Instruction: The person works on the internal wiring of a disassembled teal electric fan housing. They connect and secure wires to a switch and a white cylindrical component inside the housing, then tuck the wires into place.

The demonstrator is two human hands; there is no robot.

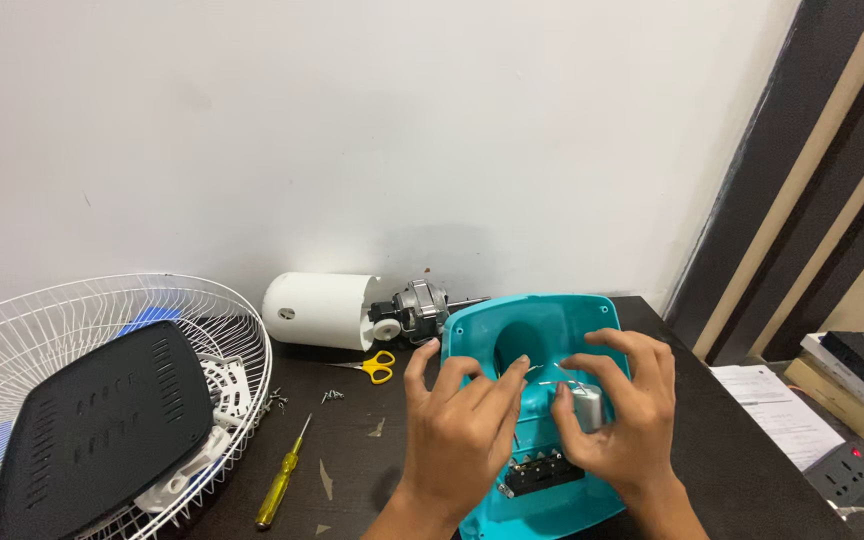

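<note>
Left hand: the left hand (pixel 459 432) rests on the teal plastic fan base housing (pixel 532 340), fingers spread and bent, tips pressing near the middle of the shell; it closes on nothing that can be seen.
Right hand: the right hand (pixel 624 415) pinches a small silver cylindrical capacitor (pixel 586 408) between thumb and fingers, just above the housing's inner face.
Housing position: lies on the dark brown table (pixel 352 440) directly under both hands, long axis running away from the person, rounded opening at the far end.
Black part: a black switch block (pixel 542 472) sits at the near end of the housing, between the two wrists.
Nearer hand: the right hand has the capacitor; the left is just beside it, to its left.
Wires: thin leads near the capacitor, too fine to trace.
Near left: a yellow-handled screwdriver (pixel 283 487) lies apart on the table, tip pointing away.
Left edge: a white wire fan guard (pixel 102 330) holds a black vented plastic cover (pixel 102 430).
Middle distance: loose small screws (pixel 332 396) and yellow-handled scissors (pixel 376 366).
Far: a white cylindrical motor cover (pixel 317 311) with a bare metal motor (pixel 417 311) lies on its side against the wall.
Right: stacked books (pixel 857 380) and a grey power strip (pixel 842 472), well apart.
</note>
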